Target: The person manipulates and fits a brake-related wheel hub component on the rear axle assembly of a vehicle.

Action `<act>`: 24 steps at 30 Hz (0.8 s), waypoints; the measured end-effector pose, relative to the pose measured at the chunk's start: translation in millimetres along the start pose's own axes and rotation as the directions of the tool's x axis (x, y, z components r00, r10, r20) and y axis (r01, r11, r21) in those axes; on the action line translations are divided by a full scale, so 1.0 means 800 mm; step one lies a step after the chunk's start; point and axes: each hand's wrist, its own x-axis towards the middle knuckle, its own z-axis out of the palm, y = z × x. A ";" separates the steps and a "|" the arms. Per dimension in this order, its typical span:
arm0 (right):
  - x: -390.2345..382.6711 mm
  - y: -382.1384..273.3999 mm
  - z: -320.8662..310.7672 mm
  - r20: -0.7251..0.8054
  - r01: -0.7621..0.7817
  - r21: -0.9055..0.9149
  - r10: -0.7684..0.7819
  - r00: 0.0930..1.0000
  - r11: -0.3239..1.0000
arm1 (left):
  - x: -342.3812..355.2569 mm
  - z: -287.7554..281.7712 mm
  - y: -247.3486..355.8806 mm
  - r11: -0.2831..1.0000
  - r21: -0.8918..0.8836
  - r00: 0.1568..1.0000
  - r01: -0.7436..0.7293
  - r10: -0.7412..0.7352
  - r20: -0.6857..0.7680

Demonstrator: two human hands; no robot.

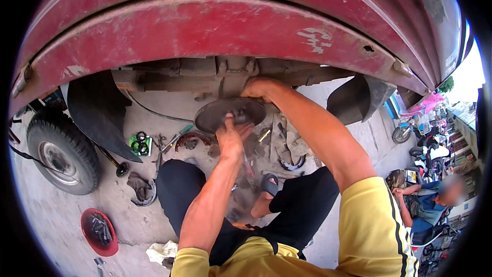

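Under the red vehicle body (179,25), a dark round metal disc that looks like a brake drum (210,115) sits at the axle (169,79). My left hand (231,132) is on its lower near side, thumb against the face and fingers along the lower edge; the hand grips it. Reaching in from the right, my right hand (260,89) is bent at the disc's upper rim, close to the axle housing. Its fingertips are hidden there. Curved brake shoes (190,139) lie on the ground beyond my knees.
At left stand a wheel (61,154) and a red bowl (110,249) of dark parts. A green packet with black rings (141,144), a teal-handled screwdriver (183,131) and another brake shoe (148,196) lie about. Black mud flaps (97,107) hang down. A person (425,208) sits far right near motorbikes.
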 end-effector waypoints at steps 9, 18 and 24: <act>-0.004 0.006 -0.005 -0.006 0.028 0.052 -0.027 1.000 0.998 | -0.001 0.004 0.007 0.999 -0.009 0.999 0.033 -0.033 0.002; 0.005 0.000 -0.013 0.105 -0.071 -0.110 0.083 0.991 0.991 | 0.000 0.001 0.008 0.997 -0.038 0.997 0.063 -0.062 0.039; -0.013 -0.013 -0.012 -0.015 0.025 -0.258 -0.030 0.999 0.966 | -0.005 0.000 0.017 0.998 -0.009 0.996 0.068 -0.068 0.062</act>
